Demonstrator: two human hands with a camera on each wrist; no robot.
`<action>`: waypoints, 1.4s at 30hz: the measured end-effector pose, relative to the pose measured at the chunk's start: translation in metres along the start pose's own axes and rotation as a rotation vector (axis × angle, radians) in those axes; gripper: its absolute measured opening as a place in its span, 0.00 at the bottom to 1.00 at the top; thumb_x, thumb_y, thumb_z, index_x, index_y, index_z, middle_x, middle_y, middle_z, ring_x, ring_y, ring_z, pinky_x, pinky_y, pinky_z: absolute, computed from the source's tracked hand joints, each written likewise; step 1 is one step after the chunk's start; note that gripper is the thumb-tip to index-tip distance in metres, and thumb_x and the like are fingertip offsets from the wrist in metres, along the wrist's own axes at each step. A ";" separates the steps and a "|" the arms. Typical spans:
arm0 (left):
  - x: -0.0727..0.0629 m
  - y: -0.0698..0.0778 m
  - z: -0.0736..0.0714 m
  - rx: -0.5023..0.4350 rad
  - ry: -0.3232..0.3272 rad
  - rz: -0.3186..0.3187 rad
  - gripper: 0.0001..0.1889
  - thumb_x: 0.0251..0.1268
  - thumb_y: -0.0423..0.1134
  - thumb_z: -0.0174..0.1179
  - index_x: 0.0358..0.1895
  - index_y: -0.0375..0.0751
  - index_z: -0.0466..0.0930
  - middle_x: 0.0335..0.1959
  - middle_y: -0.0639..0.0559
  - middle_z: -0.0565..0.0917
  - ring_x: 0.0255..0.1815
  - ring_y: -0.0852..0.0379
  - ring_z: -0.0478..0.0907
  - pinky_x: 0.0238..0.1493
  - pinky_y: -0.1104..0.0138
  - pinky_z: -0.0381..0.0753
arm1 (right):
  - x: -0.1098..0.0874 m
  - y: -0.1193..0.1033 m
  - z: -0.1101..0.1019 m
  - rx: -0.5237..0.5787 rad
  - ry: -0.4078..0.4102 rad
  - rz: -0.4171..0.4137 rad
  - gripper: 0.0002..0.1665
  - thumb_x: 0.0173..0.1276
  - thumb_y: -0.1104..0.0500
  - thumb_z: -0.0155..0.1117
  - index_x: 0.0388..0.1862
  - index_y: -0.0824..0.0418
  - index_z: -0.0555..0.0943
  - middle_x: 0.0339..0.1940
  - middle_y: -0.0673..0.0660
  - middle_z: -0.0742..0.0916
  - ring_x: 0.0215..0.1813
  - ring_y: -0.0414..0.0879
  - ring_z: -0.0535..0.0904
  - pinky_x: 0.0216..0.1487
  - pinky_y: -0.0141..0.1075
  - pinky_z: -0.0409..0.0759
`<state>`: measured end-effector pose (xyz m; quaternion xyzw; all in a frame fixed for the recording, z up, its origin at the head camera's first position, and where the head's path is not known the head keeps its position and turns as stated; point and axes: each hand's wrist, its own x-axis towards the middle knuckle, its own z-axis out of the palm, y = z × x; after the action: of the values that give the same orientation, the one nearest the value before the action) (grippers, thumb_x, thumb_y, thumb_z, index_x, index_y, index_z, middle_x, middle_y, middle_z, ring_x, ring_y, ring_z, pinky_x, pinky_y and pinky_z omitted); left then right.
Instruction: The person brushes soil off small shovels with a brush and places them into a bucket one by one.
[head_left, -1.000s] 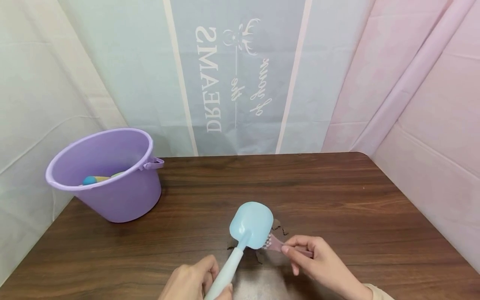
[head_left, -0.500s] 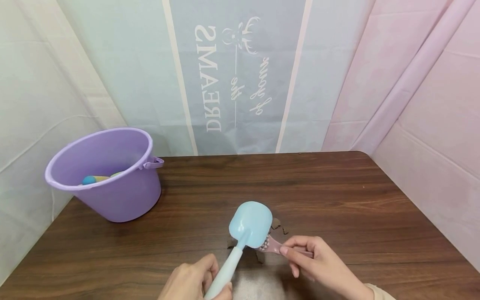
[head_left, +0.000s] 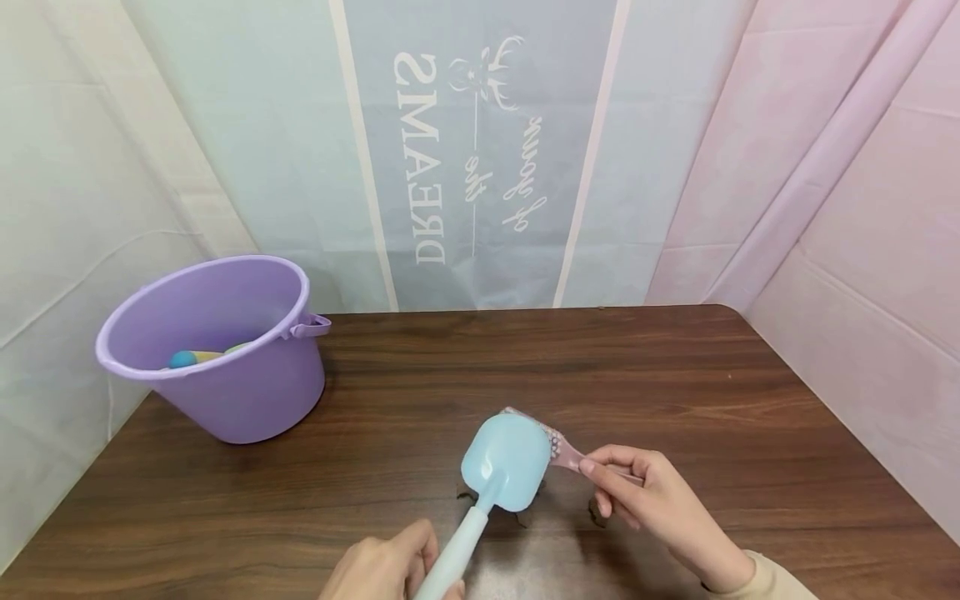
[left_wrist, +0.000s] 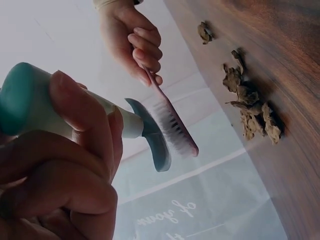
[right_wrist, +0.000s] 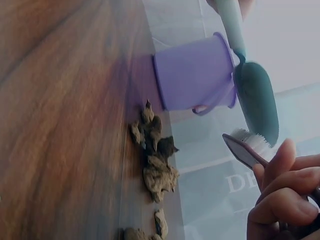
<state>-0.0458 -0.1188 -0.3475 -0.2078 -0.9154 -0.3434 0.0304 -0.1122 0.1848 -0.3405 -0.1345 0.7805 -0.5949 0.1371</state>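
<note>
My left hand (head_left: 381, 562) grips the pale handle of a light blue toy shovel (head_left: 506, 458), its rounded blade held over the table. In my right hand (head_left: 651, 500) the thin handle of a pink brush (head_left: 570, 457) is pinched between thumb and fingers. White bristles face the shovel blade in the left wrist view, right at its edge; from the head, the blade covers part of the brush head. Both tools are raised off the wood. Below them lies a cluster of dry brown crumpled clumps (left_wrist: 246, 94), mostly hidden by the blade in the head view.
A purple bucket (head_left: 247, 396) stands at the table's left, with a blue-ended yellow thing (head_left: 182, 359) inside. One clump (left_wrist: 204, 32) lies apart from the cluster. Pale printed curtains (head_left: 495, 275) hang behind the brown wooden table (head_left: 637, 375).
My right hand has lifted the brush up and away from the clumps, to the blade's far right edge. The shovel has shifted only slightly. A clump now shows below my right hand.
</note>
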 end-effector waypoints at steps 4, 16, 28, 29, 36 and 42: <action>-0.001 0.000 -0.001 -0.031 -0.061 -0.035 0.15 0.51 0.47 0.68 0.27 0.53 0.68 0.11 0.74 0.60 0.13 0.81 0.53 0.14 0.79 0.59 | 0.001 0.001 -0.004 -0.011 0.063 -0.010 0.18 0.73 0.57 0.54 0.43 0.75 0.76 0.16 0.47 0.77 0.13 0.34 0.59 0.12 0.32 0.61; -0.001 -0.003 -0.005 -0.004 -0.023 0.006 0.14 0.50 0.46 0.69 0.28 0.52 0.69 0.10 0.74 0.61 0.13 0.83 0.50 0.12 0.81 0.57 | -0.002 0.003 -0.006 -0.024 0.121 -0.016 0.18 0.73 0.57 0.54 0.45 0.75 0.76 0.16 0.47 0.77 0.12 0.37 0.58 0.12 0.33 0.62; 0.000 0.002 -0.034 -0.007 0.105 -0.201 0.15 0.46 0.48 0.70 0.25 0.57 0.68 0.08 0.76 0.62 0.13 0.76 0.60 0.16 0.76 0.61 | -0.008 0.004 -0.004 -0.049 0.137 0.000 0.15 0.73 0.57 0.55 0.43 0.71 0.77 0.16 0.48 0.78 0.12 0.36 0.60 0.11 0.32 0.62; 0.000 0.002 -0.036 -0.006 0.121 -0.196 0.15 0.46 0.47 0.70 0.24 0.58 0.68 0.08 0.76 0.62 0.12 0.76 0.59 0.16 0.76 0.61 | -0.009 0.005 -0.004 -0.053 0.138 0.005 0.16 0.73 0.57 0.55 0.43 0.71 0.77 0.16 0.48 0.78 0.13 0.35 0.60 0.11 0.32 0.62; 0.003 0.005 -0.046 -0.003 0.184 -0.191 0.14 0.47 0.43 0.69 0.25 0.57 0.70 0.10 0.73 0.64 0.12 0.75 0.59 0.16 0.75 0.61 | -0.012 0.007 -0.004 -0.072 0.144 0.036 0.16 0.73 0.56 0.55 0.43 0.71 0.77 0.16 0.49 0.78 0.12 0.35 0.60 0.11 0.32 0.62; 0.005 0.005 -0.057 0.013 0.225 -0.175 0.14 0.48 0.41 0.70 0.26 0.56 0.70 0.09 0.74 0.64 0.12 0.75 0.58 0.16 0.75 0.61 | -0.014 0.008 -0.004 -0.072 0.135 0.055 0.16 0.72 0.56 0.55 0.43 0.70 0.78 0.16 0.49 0.78 0.13 0.34 0.61 0.11 0.31 0.63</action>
<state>-0.0534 -0.1501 -0.2996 -0.0871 -0.9231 -0.3599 0.1041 -0.1008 0.1960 -0.3461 -0.0775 0.8121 -0.5704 0.0953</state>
